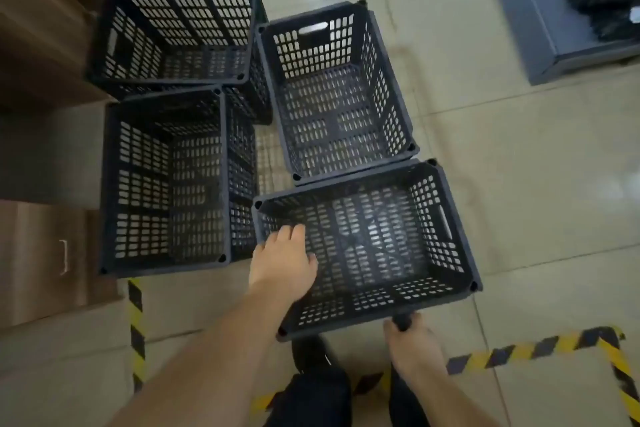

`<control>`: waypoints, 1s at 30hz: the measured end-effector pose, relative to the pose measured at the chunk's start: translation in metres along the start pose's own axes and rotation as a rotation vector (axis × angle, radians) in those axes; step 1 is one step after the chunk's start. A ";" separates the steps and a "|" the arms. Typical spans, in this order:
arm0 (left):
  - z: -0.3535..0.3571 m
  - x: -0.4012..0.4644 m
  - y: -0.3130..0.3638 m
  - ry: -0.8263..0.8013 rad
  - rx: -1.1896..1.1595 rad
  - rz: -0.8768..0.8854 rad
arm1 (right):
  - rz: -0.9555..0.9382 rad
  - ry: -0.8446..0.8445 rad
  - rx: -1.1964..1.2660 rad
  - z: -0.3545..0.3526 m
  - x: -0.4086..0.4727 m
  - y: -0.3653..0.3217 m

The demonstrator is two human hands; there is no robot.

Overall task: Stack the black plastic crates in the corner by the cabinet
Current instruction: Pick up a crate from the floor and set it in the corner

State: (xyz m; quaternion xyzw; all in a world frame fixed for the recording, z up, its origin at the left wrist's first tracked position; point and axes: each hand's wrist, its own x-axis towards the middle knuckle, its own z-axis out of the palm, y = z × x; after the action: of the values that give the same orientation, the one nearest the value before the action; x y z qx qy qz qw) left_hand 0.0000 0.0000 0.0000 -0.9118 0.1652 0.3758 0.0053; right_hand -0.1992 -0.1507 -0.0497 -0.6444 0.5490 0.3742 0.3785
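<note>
Several black perforated plastic crates stand on the tiled floor. The nearest crate (446, 218) is tilted, its near edge raised. My left hand (282, 263) reaches over its left rim, fingers curled on the left wall. My right hand (412, 343) grips the near rim from below. Beyond it sits a second crate (384, 87). To the left a tall stack of crates (162, 184) stands by the brown cabinet (34, 253), and another stack (173, 31) stands behind it in the corner.
Yellow-black hazard tape (540, 350) runs across the floor by my feet. A grey platform (540, 28) with dark items lies at the top right. Brown wooden furniture (38, 28) lines the left side. Open tiles spread to the right.
</note>
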 end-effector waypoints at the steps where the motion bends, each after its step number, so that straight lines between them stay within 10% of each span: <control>1: 0.006 0.012 -0.001 -0.002 0.002 -0.005 | 0.016 -0.004 0.041 0.007 0.014 0.002; 16: 0.062 0.141 -0.008 0.157 0.011 -0.039 | 0.322 0.092 0.555 0.081 0.119 0.015; 30: 0.090 0.149 0.043 0.151 0.024 0.038 | 0.407 0.167 0.541 0.042 0.132 0.061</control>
State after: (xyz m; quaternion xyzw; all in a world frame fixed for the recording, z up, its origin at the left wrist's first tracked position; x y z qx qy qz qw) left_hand 0.0241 -0.0733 -0.1621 -0.9342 0.1870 0.3039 -0.0033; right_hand -0.2470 -0.1757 -0.1909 -0.4267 0.7745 0.2289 0.4070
